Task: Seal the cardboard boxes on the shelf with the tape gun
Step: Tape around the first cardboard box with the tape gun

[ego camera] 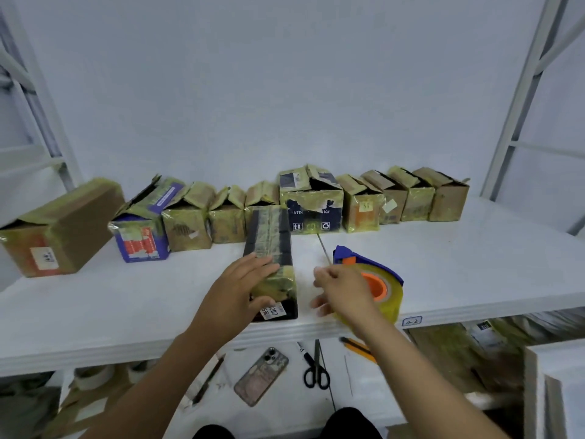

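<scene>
my left hand [240, 289] lies flat on the near end of the long dark box [269, 236], fingers straight, pressing it onto the shelf [474, 264]. the box's long axis runs straight away from me, from the shelf's front edge toward the row of open-flapped cardboard boxes [361, 201] behind it. the tape gun [384, 275] sits just right of the box, and my right hand [345, 289] is nearer, overlapping its roll. that hand is blurred, so i cannot tell whether it grips anything.
</scene>
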